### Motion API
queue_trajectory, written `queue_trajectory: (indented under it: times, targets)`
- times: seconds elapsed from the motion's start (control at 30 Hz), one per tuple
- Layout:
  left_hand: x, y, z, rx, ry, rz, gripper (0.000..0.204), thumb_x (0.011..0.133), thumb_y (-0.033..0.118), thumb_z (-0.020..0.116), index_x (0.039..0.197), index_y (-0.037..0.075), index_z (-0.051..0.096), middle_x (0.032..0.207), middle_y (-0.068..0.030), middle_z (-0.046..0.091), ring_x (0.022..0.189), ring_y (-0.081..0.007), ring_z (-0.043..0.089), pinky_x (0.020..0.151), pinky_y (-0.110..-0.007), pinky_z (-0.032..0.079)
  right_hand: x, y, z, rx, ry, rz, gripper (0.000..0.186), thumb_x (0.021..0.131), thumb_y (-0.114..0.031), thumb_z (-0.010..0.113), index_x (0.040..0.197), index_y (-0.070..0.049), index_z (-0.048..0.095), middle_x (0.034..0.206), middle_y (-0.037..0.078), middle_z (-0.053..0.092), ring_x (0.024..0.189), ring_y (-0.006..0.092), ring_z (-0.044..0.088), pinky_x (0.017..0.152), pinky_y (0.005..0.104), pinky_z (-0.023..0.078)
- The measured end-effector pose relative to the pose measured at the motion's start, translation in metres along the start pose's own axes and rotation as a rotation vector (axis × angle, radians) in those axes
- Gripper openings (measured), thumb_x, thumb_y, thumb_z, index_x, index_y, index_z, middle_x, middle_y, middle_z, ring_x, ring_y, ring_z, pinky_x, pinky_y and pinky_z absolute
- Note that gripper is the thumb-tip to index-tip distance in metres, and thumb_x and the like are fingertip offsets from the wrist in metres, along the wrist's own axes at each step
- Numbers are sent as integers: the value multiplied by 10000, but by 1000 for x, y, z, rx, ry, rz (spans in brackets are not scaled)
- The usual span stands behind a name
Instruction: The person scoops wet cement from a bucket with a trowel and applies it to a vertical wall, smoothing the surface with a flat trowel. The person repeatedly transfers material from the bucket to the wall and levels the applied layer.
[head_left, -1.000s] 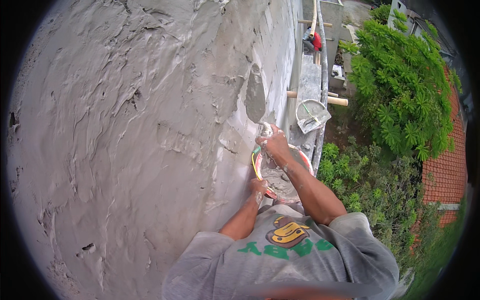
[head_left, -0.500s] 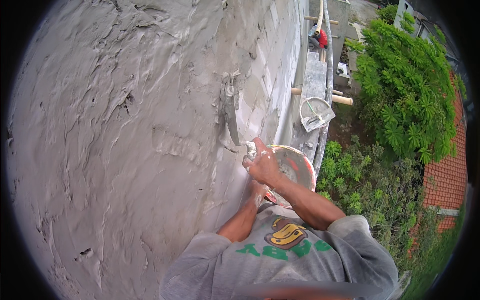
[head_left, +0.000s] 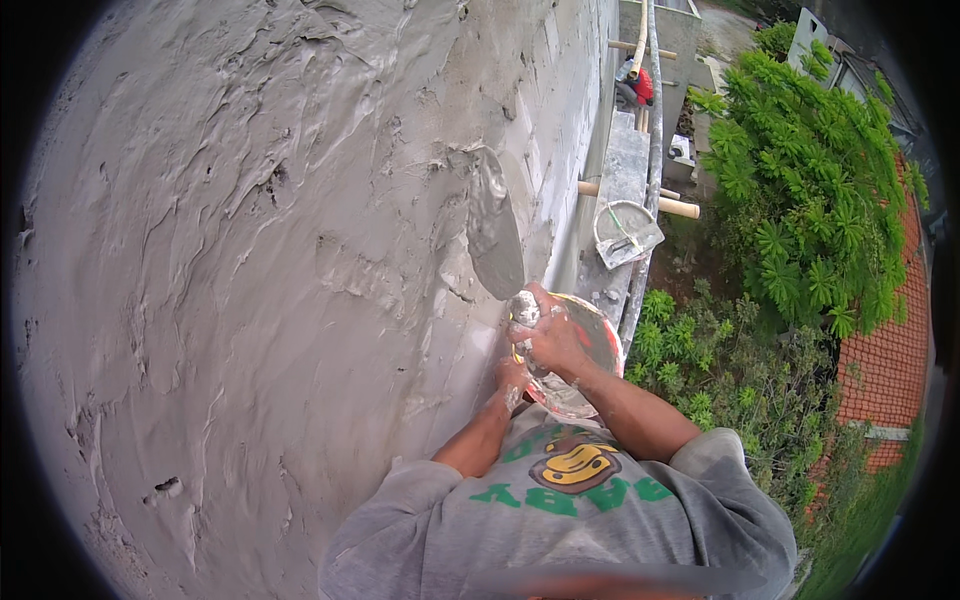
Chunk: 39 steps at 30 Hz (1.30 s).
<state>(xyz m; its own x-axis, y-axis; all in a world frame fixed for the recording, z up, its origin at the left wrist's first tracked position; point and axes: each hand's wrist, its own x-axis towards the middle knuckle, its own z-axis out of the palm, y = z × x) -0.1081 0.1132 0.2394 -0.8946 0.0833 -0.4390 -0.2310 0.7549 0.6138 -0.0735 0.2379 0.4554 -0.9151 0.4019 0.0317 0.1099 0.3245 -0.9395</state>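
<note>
My right hand is closed round the mortar-caked handle of a trowel. The blade, smeared with wet grey mortar, points away from me beside the wall, its broad face in sight. Below it, my left hand grips the near left side of a bucket with a reddish rim; most of its fingers are hidden. Grey mortar coats the bucket's inside, which my right hand partly covers. Rough, wet plaster with ridges and small pits spreads over the wall at my left.
A narrow scaffold plank runs ahead along the wall, flanked by a long pole and crossed by bamboo pieces. On it lies a mortar-stained cut-open container. Beyond, a person in red is partly visible. Trees and a tiled roof lie right.
The trowel has turned from nearly edge-on to showing its broad face. My right hand has shifted slightly right and nearer to me, over the bucket. My left hand stays at the bucket.
</note>
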Motion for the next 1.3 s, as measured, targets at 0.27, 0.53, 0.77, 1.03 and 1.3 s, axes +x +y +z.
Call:
queue_trajectory:
  times: [0.27, 0.53, 0.77, 1.03, 1.3]
  targets:
    - [1, -23, -16, -118, -114, -68, 274, 660, 143, 662, 835, -68, 676, 806, -233, 681, 771, -357, 687, 677, -424, 527, 64, -11, -5, -79, -46, -115, 635, 681, -159, 679, 1233, 83, 479, 984, 249, 630, 941, 296, 620, 816, 359, 484]
    - [-18, -18, -14, 21, -131, -47, 289, 669, 125, 662, 875, -77, 675, 831, -237, 683, 812, -349, 687, 707, -423, 527, -1, -57, 3, 47, -195, -184, 407, 697, -121, 651, 1050, -20, 474, 813, 225, 602, 797, 438, 601, 720, 474, 482]
    - [4, -49, -1, 58, -104, -3, 294, 672, 125, 664, 888, -74, 678, 848, -237, 684, 839, -345, 686, 726, -423, 527, -29, -21, 3, 80, -154, -199, 489, 694, -202, 692, 1110, -43, 488, 945, 224, 605, 893, 384, 615, 795, 445, 478]
    - [-18, -40, -23, -73, -113, -175, 279, 656, 120, 671, 854, -76, 677, 856, -239, 682, 852, -333, 687, 720, -415, 522, 75, -21, 0, 81, 45, 219, 738, 698, -181, 708, 1257, 170, 379, 785, 254, 649, 798, 362, 668, 703, 390, 526]
    - [-12, -48, -15, -30, -134, -135, 277, 662, 146, 668, 839, -66, 673, 810, -222, 685, 812, -332, 687, 708, -417, 519, 48, -84, 0, -129, 41, 52, 529, 715, -148, 684, 1088, 106, 407, 817, 301, 606, 820, 448, 626, 744, 464, 498]
